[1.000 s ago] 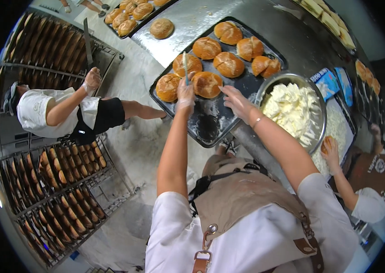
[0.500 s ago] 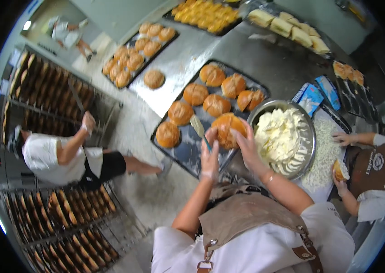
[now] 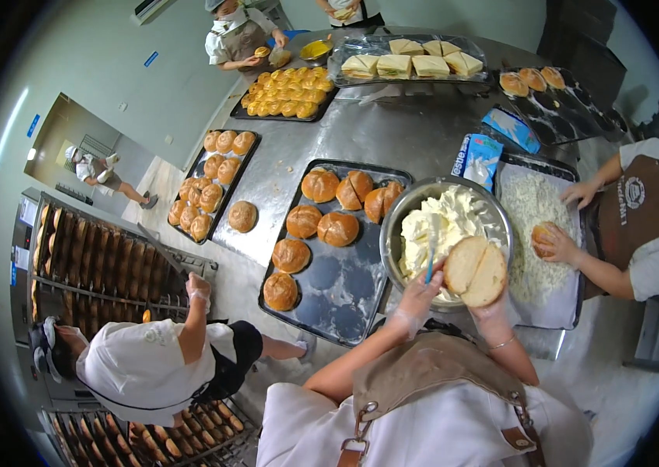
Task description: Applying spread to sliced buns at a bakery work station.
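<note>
My right hand (image 3: pixel 493 317) holds a split round bun (image 3: pixel 476 269), opened with its pale cut faces up, over the near rim of a steel bowl (image 3: pixel 396 226) of white cream (image 3: pixel 446 226). My left hand (image 3: pixel 417 300), gloved, grips a blue-handled spreader (image 3: pixel 431 253) whose blade dips into the cream. Left of the bowl lies a dark baking tray (image 3: pixel 345 288) with several browned buns (image 3: pixel 337 229) on its far half.
A co-worker's hand (image 3: pixel 559 243) on the right holds a bun over a tray of grated cheese (image 3: pixel 536 233). Another person (image 3: pixel 150 366) crouches at a bread rack (image 3: pixel 96 257) lower left. More bun trays (image 3: pixel 213 183), a sandwich tray (image 3: pixel 411 62) and blue cartons (image 3: pixel 476 159) cover the steel table.
I have lifted a bun off the dark tray, brought it right over the bowl and opened it. My left hand moved from the tray to the cream with the spreader.
</note>
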`<action>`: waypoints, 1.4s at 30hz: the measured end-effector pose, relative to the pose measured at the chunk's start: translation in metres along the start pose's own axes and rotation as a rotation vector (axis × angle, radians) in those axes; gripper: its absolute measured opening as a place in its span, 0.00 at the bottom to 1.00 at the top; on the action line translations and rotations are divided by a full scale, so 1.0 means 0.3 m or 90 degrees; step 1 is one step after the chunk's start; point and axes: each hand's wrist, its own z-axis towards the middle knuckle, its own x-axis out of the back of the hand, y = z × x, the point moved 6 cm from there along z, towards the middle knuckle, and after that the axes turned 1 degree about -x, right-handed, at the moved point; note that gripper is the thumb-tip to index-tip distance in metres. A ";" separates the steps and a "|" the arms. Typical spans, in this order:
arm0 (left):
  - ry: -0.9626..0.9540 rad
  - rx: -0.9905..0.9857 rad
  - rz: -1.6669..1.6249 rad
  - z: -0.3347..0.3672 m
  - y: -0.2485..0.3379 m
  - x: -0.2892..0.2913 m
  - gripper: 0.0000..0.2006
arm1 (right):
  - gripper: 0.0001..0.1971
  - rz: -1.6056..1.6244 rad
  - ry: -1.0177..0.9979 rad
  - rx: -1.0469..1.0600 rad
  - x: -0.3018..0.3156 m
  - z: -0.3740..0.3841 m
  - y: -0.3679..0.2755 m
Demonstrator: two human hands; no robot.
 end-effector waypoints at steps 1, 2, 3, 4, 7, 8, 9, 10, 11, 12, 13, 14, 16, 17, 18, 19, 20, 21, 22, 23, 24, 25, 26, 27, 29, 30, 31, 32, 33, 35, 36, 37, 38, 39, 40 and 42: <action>-0.037 0.000 0.072 0.005 0.015 -0.015 0.22 | 0.37 -0.015 -0.032 -0.001 0.008 -0.013 -0.027; -0.074 0.002 0.143 0.005 0.016 -0.033 0.22 | 0.37 -0.011 -0.028 -0.004 0.028 -0.030 -0.052; -0.027 -0.057 0.124 0.024 -0.015 -0.029 0.20 | 0.35 -0.023 -0.035 0.006 0.043 -0.056 -0.088; -0.032 -0.048 0.129 0.037 -0.012 -0.037 0.20 | 0.34 -0.031 -0.041 0.024 0.047 -0.078 -0.121; -0.011 0.068 0.170 0.091 -0.025 -0.013 0.18 | 0.32 -0.421 -0.002 0.252 0.186 -0.162 -0.270; 0.009 0.100 0.189 0.103 -0.032 -0.010 0.17 | 0.32 -0.624 0.021 0.357 0.215 -0.212 -0.315; 0.024 0.088 0.193 0.126 -0.037 -0.005 0.17 | 0.31 -0.198 0.093 0.236 0.322 -0.191 -0.346; 0.036 0.080 0.197 0.151 -0.060 0.006 0.17 | 0.29 -0.107 0.072 0.219 0.361 -0.177 -0.385; 0.009 0.053 0.256 0.208 -0.096 0.037 0.17 | 0.29 -0.016 0.050 0.209 0.386 -0.153 -0.429; -0.021 0.027 0.312 0.256 -0.133 0.062 0.18 | 0.29 -0.033 0.010 0.207 0.377 -0.124 -0.466; -0.002 0.045 0.321 0.269 -0.114 0.056 0.18 | 0.29 -0.088 0.078 0.259 0.361 -0.109 -0.503; 0.012 0.061 0.329 0.275 -0.103 0.043 0.18 | 0.30 -0.157 0.181 0.317 0.339 -0.126 -0.516; 0.022 0.092 0.362 0.352 -0.158 0.025 0.19 | 0.32 -0.004 0.136 0.264 0.421 -0.078 -0.567; 0.011 0.105 0.354 0.360 -0.175 0.009 0.18 | 0.32 0.053 0.113 0.244 0.409 -0.071 -0.563; 0.002 0.112 0.355 0.369 -0.189 -0.020 0.18 | 0.31 0.110 0.088 0.224 0.389 -0.069 -0.553; -0.015 0.146 0.392 0.381 -0.179 -0.055 0.18 | 0.33 0.092 0.091 0.224 0.358 -0.066 -0.548; -0.032 0.179 0.429 0.388 -0.163 -0.091 0.18 | 0.33 0.094 0.097 0.230 0.352 -0.078 -0.536; -0.035 0.198 0.464 0.393 -0.139 -0.127 0.18 | 0.33 -0.085 0.088 0.257 0.334 -0.099 -0.532; -0.038 0.199 0.465 0.406 -0.157 -0.133 0.18 | 0.34 -0.266 0.075 0.276 0.306 -0.113 -0.529; -0.096 0.123 0.623 0.433 -0.176 -0.152 0.17 | 0.34 -0.265 0.079 0.279 0.295 -0.117 -0.534; -0.155 0.041 0.777 0.455 -0.195 -0.176 0.17 | 0.35 -0.212 0.080 0.262 0.283 -0.117 -0.536; -0.158 0.043 0.778 0.470 -0.212 -0.182 0.17 | 0.36 -0.157 0.079 0.243 0.274 -0.115 -0.538; -0.249 0.012 0.832 0.479 -0.234 -0.208 0.16 | 0.38 -0.103 0.077 0.224 0.266 -0.113 -0.541; -0.342 -0.020 0.883 0.484 -0.259 -0.233 0.14 | 0.40 -0.049 0.076 0.205 0.264 -0.111 -0.544; -0.409 -0.033 0.930 0.508 -0.267 -0.285 0.13 | 0.42 0.008 0.077 0.191 0.278 -0.114 -0.559; -0.472 -0.047 0.974 0.515 -0.277 -0.316 0.12 | 0.41 0.012 0.068 0.195 0.286 -0.114 -0.568; -0.413 -0.044 0.960 0.543 -0.271 -0.345 0.12 | 0.40 0.014 0.060 0.201 0.297 -0.111 -0.580; -0.413 -0.045 0.962 0.567 -0.289 -0.359 0.12 | 0.39 0.016 0.048 0.203 0.301 -0.104 -0.586; -0.323 0.066 0.832 0.611 -0.325 -0.335 0.12 | 0.38 0.018 0.036 0.205 0.304 -0.096 -0.591; -0.168 0.127 0.593 0.664 -0.382 -0.306 0.10 | 0.37 0.023 0.012 0.208 0.313 -0.076 -0.597; -0.167 0.126 0.593 0.669 -0.407 -0.309 0.10 | 0.36 0.025 0.000 0.209 0.315 -0.065 -0.600; -0.119 0.154 0.429 0.664 -0.399 -0.331 0.11 | 0.35 0.027 -0.009 0.215 0.324 -0.059 -0.608; -0.070 0.180 0.263 0.656 -0.387 -0.343 0.13 | 0.35 0.030 -0.019 0.220 0.332 -0.051 -0.616; -0.072 0.180 0.264 0.641 -0.368 -0.352 0.13 | 0.34 0.032 -0.030 0.224 0.337 -0.041 -0.623; -0.050 0.164 0.247 0.622 -0.336 -0.355 0.15 | 0.34 0.033 -0.042 0.228 0.339 -0.029 -0.634; -0.035 0.149 0.230 0.575 -0.272 -0.363 0.19 | 0.33 0.035 -0.064 0.240 0.347 -0.010 -0.664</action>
